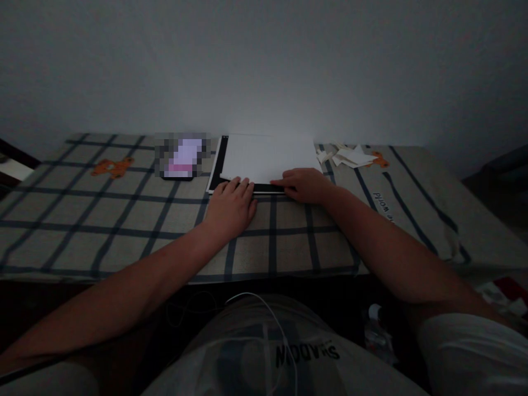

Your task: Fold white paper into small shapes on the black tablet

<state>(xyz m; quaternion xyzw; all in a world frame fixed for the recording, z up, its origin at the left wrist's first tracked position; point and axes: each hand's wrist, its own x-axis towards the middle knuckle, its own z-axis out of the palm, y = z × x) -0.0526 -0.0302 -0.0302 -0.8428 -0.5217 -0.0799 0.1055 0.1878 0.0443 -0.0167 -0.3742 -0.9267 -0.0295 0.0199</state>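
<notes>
A person's two hands work along the near edge of a sheet of white paper point(268, 157), apparently to line up or smooth it; the next move seems to call for light, even pressure. The sheet lies on a black-bordered board point(220, 159) on a cloth-covered bench point(132, 220), between a smartphone point(181, 157) and paper scraps point(352, 157). The left hand point(233, 203) rests palm down, fingers extended at the edge; the right hand point(307, 185) extends its index finger there, others curled, any pinch impossible to tell.

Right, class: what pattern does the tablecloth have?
The tablecloth has dark bluish check lines on a pale ground, seen in the head view.
</notes>
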